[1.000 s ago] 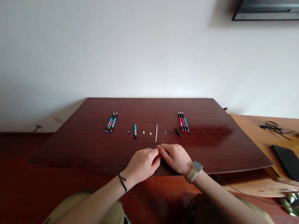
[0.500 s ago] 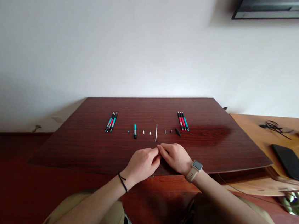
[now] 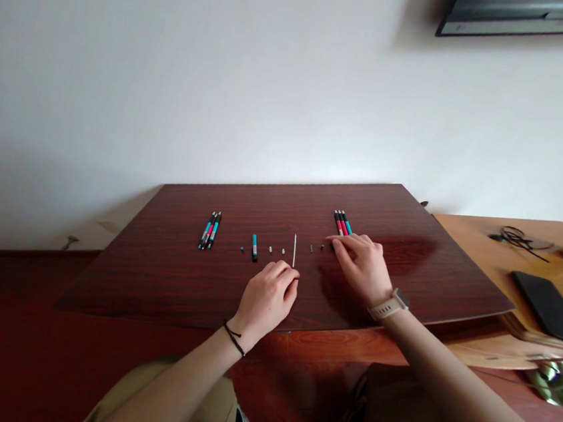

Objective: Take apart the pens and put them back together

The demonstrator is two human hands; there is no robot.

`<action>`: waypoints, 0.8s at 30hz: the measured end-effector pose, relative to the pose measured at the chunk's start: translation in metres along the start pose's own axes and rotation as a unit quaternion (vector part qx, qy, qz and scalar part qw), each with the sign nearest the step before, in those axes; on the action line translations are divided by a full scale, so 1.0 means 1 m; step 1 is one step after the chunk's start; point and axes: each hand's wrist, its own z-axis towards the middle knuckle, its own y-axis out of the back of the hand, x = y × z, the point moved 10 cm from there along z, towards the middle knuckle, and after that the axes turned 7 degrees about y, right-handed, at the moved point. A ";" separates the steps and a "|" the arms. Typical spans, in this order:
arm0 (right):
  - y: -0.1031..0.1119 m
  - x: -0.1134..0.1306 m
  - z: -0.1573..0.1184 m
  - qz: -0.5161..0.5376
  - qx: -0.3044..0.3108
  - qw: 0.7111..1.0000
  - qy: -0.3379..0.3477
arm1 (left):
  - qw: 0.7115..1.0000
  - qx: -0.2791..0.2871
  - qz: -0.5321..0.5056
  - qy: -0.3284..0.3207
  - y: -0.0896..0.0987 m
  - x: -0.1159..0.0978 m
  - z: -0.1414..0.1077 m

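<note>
My left hand point(image 3: 268, 295) rests low over the table, its fingers curled together just below the bottom end of a white pen refill point(image 3: 294, 249). What those fingers hold, if anything, is hidden. Further right, my right hand point(image 3: 362, 263) reaches over the spot of a black pen part, which it now covers. Its index finger is stretched out, with the thumb a little apart. In a row lie a small blue pen piece point(image 3: 242, 248), a blue pen barrel point(image 3: 254, 248), two small white pieces point(image 3: 271, 249), a small spring point(image 3: 311, 248) and a tiny dark piece point(image 3: 322, 247).
Several pens point(image 3: 210, 230) lie grouped at the left of the dark wooden table point(image 3: 282, 204). More pens point(image 3: 342, 223) lie behind my right hand. A lighter desk point(image 3: 470, 237) on the right bears a black cable point(image 3: 517, 239) and a black flat device point(image 3: 550, 306).
My hands have come apart. The right hand has moved right and forward over the black pen part, while the left has shifted only slightly.
</note>
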 end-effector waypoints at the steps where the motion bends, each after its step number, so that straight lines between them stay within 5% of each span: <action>1: 0.003 -0.012 0.002 0.000 -0.007 1.000 -0.026 | 1.000 0.004 -0.005 0.000 -0.001 0.000 0.000; 6: -0.006 -0.050 0.003 -0.002 0.007 0.997 -0.081 | 1.000 0.010 -0.015 0.009 -0.004 0.002 -0.001; 24: -0.035 -0.068 0.003 -0.178 0.138 0.966 -0.129 | 0.998 0.002 -0.046 0.032 -0.001 0.006 0.002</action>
